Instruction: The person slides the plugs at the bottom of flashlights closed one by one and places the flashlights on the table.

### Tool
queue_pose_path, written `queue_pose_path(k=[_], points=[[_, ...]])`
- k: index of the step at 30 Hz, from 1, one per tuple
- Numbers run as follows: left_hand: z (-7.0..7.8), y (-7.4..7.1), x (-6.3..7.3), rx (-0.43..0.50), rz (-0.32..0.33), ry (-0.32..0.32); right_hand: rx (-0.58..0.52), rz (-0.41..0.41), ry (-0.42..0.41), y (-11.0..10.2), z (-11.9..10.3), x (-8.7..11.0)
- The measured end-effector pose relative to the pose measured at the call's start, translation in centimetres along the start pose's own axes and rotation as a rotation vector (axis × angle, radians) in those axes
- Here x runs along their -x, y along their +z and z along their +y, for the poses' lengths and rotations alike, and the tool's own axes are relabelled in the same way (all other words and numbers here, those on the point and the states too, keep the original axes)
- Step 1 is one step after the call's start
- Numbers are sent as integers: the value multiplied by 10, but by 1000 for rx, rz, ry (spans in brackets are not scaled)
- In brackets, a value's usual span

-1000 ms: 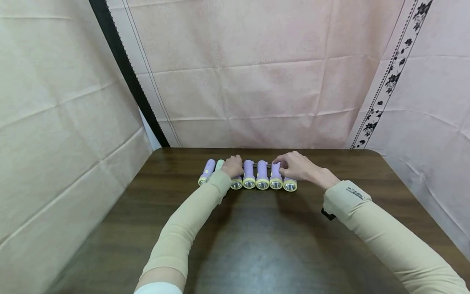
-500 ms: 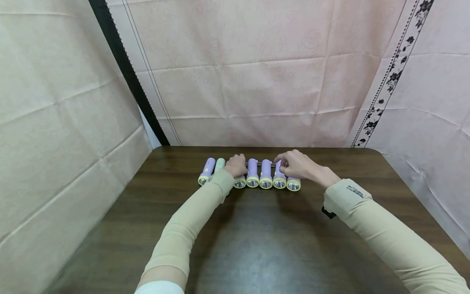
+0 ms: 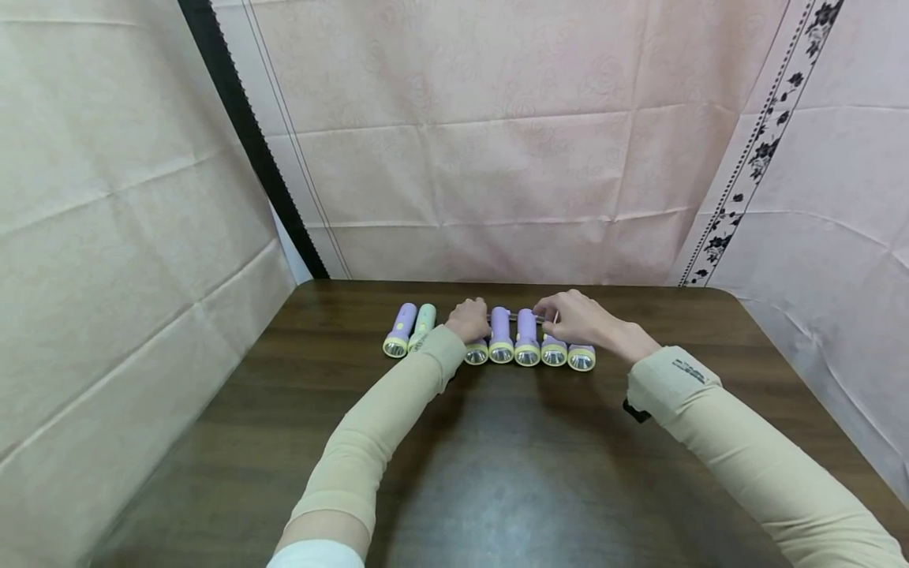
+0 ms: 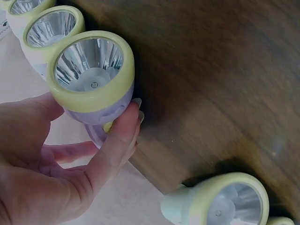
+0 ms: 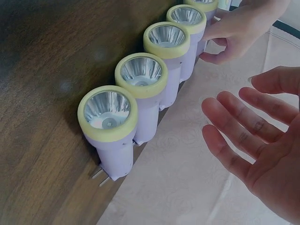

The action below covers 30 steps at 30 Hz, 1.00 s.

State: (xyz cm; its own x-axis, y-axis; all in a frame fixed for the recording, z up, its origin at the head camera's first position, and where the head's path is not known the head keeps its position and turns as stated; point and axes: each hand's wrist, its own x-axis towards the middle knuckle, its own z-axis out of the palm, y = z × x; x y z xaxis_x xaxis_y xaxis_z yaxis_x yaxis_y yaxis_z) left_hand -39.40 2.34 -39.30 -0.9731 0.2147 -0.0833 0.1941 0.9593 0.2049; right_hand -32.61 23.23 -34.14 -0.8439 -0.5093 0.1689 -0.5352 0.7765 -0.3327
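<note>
Several purple flashlights with pale yellow heads lie side by side in a row, lenses facing the wearer. In the head view my left hand is at the row's left end. The left wrist view shows its thumb and fingers around a purple flashlight, gripping it just below the head. My right hand hovers by the row's right end. In the right wrist view, its fingers are spread, apart from the flashlights and holding nothing. Metal prongs stick out from the tail of the end flashlight.
Left of the row, across a gap, a purple flashlight and a mint green flashlight lie together. The dark wooden table ends just behind the flashlights. Pale cloth hangs behind and at both sides.
The row of purple flashlights has slid to the right together with my left hand, widening the gap to the green flashlight. My right hand has barely moved.
</note>
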Motion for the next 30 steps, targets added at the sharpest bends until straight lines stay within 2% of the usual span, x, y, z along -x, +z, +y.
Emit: queue_pose_path(k=[3, 8, 12, 15, 23, 26, 30], points=[[3, 2, -1, 10, 7, -26, -3, 0, 10, 0, 0, 1], [1, 4, -3, 75, -22, -102, -15, -2, 23, -1, -1, 1], [-5, 2, -3, 137, -29, -115, -11, 15, 24, -3, -2, 2], [-9, -2, -3, 167, -9, -90, -17, 35, 27, -4, -2, 2], [-9, -21, -2, 222, 138, -6, -34, 68, 33, -9, -2, 3], [-7, -29, -2, 211, 177, 56, -28, 92, 26, -13, -4, 2], [-7, -39, 0, 196, 250, 178, -24, 126, 10, -18, -6, 2]])
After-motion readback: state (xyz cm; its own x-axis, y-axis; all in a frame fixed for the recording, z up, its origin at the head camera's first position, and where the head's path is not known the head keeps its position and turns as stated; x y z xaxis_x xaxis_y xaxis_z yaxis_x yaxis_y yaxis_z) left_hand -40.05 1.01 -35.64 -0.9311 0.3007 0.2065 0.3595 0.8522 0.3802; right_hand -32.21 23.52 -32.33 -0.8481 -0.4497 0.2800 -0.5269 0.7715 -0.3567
